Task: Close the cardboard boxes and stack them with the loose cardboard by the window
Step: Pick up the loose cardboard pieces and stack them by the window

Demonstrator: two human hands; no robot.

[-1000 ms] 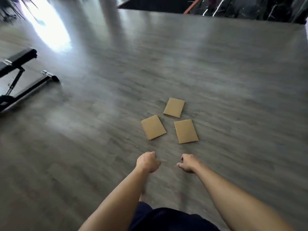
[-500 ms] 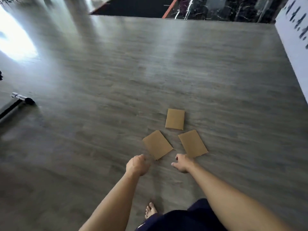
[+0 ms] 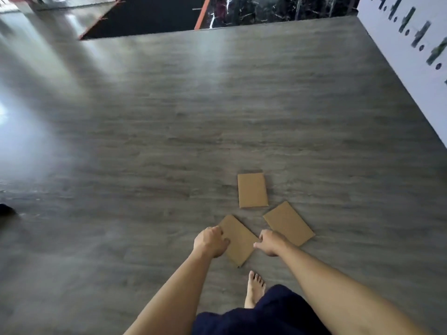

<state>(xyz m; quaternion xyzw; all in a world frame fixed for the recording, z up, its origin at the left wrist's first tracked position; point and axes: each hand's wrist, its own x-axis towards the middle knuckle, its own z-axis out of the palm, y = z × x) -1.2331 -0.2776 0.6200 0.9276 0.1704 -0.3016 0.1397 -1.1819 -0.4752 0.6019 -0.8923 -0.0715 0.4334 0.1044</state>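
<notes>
Three flat brown cardboard pieces lie close together on the grey wood floor [image 3: 169, 129]: a far piece [image 3: 252, 189], a right piece [image 3: 289, 223] and a near-left piece [image 3: 238, 243]. My left hand [image 3: 210, 241] is curled into a fist and overlaps the near-left piece's left edge in the view. My right hand [image 3: 269, 243] is loosely curled at that piece's right corner, just in front of the right piece. Neither hand has anything in it, and I cannot tell whether either one touches the cardboard. No boxes and no window show.
My bare foot [image 3: 255, 286] stands just behind the near-left piece, above dark shorts. A white wall [image 3: 411, 56] runs along the right. A black floor area [image 3: 150, 15] and dark marble lie at the far end. A dark object [image 3: 6, 210] pokes in at the left edge.
I have moved closer to the cardboard and the view has swung right; the bench has left the view. Both hands now overlap the near-left piece instead of hanging short of it.
</notes>
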